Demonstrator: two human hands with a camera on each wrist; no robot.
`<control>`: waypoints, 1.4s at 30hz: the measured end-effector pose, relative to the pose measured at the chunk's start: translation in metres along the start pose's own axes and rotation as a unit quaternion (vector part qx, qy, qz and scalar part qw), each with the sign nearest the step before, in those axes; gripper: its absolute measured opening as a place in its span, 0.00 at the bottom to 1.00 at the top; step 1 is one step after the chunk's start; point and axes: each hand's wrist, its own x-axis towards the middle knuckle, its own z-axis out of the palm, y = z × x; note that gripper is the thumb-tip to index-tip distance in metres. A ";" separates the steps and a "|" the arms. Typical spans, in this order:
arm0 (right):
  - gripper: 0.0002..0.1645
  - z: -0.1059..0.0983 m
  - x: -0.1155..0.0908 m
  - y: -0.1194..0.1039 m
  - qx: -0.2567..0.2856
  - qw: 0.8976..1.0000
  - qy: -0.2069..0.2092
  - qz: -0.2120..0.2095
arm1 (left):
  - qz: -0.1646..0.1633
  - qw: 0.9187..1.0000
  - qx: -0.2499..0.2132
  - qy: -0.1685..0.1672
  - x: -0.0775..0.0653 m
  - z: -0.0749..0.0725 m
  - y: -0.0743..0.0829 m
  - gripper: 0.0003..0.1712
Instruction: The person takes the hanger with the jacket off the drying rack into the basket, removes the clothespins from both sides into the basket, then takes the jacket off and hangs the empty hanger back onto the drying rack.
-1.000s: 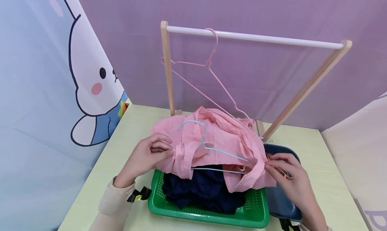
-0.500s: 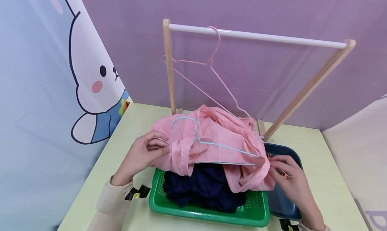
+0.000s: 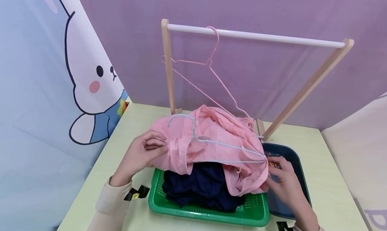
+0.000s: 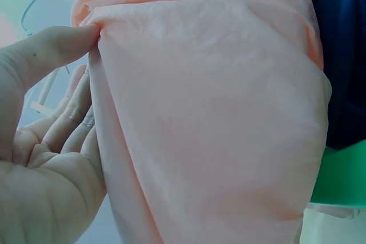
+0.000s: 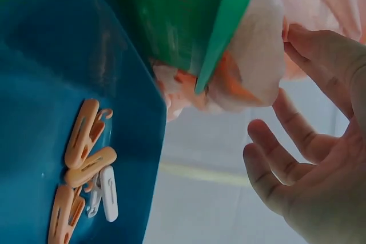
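Note:
A pink zip jacket [image 3: 217,130] lies bunched over the back of the green basket, its zipper edge at the left. My left hand [image 3: 142,153] pinches the jacket's left side between thumb and forefinger; the left wrist view shows the fold of cloth at the thumb tip. A light blue wire hanger [image 3: 195,130] lies across the jacket, hook up, its left end hidden under the cloth. At the hanger's right end, my right hand [image 3: 284,179] pinches the jacket cloth. Its other fingers spread loosely in the right wrist view.
Dark navy cloth [image 3: 205,187] fills the green basket [image 3: 211,218]. A dark blue tray [image 5: 34,112] at the right holds several clothespins [image 5: 83,135]. Behind stands a wooden rack with a white rod [image 3: 257,35], a pink hanger [image 3: 210,61] hooked on it.
The light blue hanger has shifted left and up, and more of its right arm shows, ending at my right fingers. My right hand has moved slightly left; my left hand has shifted a little left.

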 end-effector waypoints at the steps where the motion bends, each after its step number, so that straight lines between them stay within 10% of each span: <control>1: 0.06 0.002 0.000 -0.002 -0.004 1.000 -0.006 -0.010 | 0.001 1.000 0.000 0.001 0.000 0.000 0.000 0.19; 7: 0.37 0.005 -0.002 -0.015 -0.019 0.998 -0.053 -0.017 | 0.004 1.000 -0.001 0.003 0.002 0.000 -0.001 0.19; 25: 0.24 -0.031 0.054 -0.049 0.019 0.992 0.062 -0.110 | -0.009 1.000 -0.003 -0.008 0.002 0.005 0.000 0.19; 35: 0.21 -0.011 0.116 -0.093 0.009 0.978 0.037 -0.204 | 0.000 1.000 -0.007 -0.020 0.002 0.009 0.000 0.14; 42: 0.14 0.013 0.132 -0.104 0.011 0.980 -0.009 -0.197 | 0.011 0.999 -0.015 -0.027 0.003 0.011 0.000 0.13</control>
